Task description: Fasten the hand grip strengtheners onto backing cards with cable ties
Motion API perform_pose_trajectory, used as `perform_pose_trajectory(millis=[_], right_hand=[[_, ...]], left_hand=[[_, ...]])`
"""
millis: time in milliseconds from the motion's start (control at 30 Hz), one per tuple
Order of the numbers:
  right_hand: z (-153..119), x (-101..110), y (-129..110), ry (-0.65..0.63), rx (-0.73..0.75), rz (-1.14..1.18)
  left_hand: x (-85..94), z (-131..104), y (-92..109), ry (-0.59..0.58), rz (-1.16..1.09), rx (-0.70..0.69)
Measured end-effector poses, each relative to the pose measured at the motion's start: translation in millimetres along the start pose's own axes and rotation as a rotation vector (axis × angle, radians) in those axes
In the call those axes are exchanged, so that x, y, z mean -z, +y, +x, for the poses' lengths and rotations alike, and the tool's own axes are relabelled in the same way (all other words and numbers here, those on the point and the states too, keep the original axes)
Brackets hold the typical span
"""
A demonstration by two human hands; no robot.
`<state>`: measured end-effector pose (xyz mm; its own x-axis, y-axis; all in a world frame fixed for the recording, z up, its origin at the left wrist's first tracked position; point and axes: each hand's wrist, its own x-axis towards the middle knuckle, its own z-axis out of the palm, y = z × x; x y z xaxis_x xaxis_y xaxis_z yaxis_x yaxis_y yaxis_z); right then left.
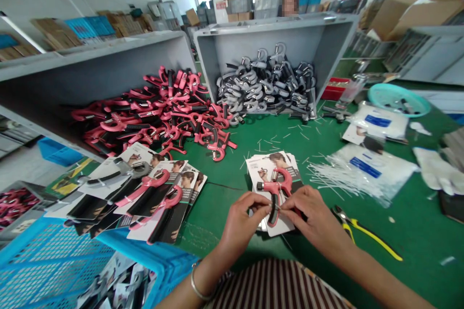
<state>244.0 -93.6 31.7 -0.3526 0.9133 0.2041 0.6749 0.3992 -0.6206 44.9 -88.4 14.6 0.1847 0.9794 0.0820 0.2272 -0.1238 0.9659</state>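
Note:
A pink hand grip strengthener (284, 179) with black-padded handles lies on a stack of printed cards (254, 168) in front of me. My left hand (242, 216) is closed in a pinch at the left edge of its padded handle. From the other side, my right hand (312, 213) pinches a thin white cable tie (278, 208) that crosses the handle. The tie's ends are largely hidden by my fingertips. Left of the stack, several carded hand grips (170, 199), pink and grey, overlap in a pile.
A grey crate (32, 63) spills pink grips; another crate (326, 41) holds grey ones. Loose cable ties (331, 178) and their bags (377, 166) lie right, near yellow-handled cutters (377, 239). A blue basket (32, 260) stands lower left. A person (290, 0) is behind the crates.

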Motion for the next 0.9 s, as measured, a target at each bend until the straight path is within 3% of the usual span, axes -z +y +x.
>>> perform_pose_trajectory(millis=[333, 633, 900], right_hand=[[5, 9, -5, -0.082, 0.13, -0.22], [6, 11, -10, -0.09, 0.165, -0.276], [7, 9, -10, -0.102, 0.165, -0.222]], left_hand=[[-1.0, 0, 5, -0.035, -0.054, 0.06], [0.0, -1, 4, -0.041, -0.045, 0.036], [4.3, -1, 4, -0.123, 0.168, -0.164]])
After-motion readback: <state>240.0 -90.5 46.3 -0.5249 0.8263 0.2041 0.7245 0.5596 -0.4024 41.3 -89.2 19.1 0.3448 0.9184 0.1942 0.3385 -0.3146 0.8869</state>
